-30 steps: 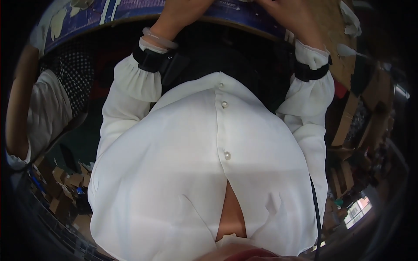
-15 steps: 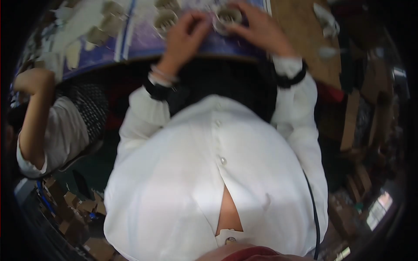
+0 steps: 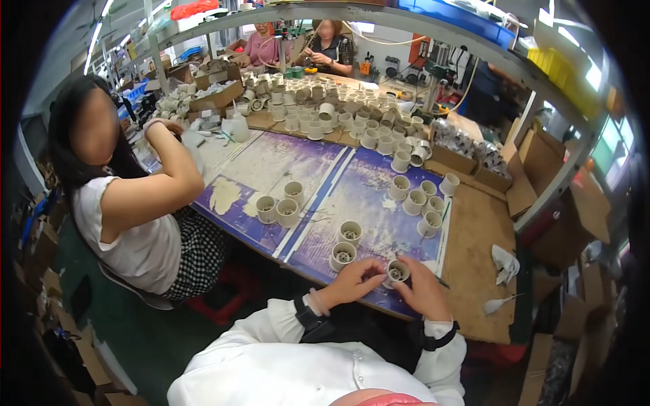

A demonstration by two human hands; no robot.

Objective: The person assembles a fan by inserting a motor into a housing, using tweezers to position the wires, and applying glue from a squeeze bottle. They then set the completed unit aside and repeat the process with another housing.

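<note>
My right hand (image 3: 428,292) holds a small off-white cup-shaped part (image 3: 398,272) at the near edge of the table, thumb and fingers round its sides. Small pieces show inside it, too small to name. Just left of it, my left hand (image 3: 353,283) has its fingers curled, thumb and forefinger drawn together beside the rim; whatever is between them is too small to make out. Two similar cups, a nearer cup (image 3: 343,257) and a farther cup (image 3: 350,233), stand upright beyond my left hand.
Several cups (image 3: 414,201) stand farther right on the purple-and-white tabletop (image 3: 318,203). A large heap of cups (image 3: 325,111) fills the back. At left a co-worker (image 3: 128,223) sits with an arm raised. A crumpled white cloth (image 3: 504,264) and a dropper bottle (image 3: 497,306) lie right.
The view has swung up from my torso to the table and room. My right hand still holds the cup; my left hand remains beside it.
</note>
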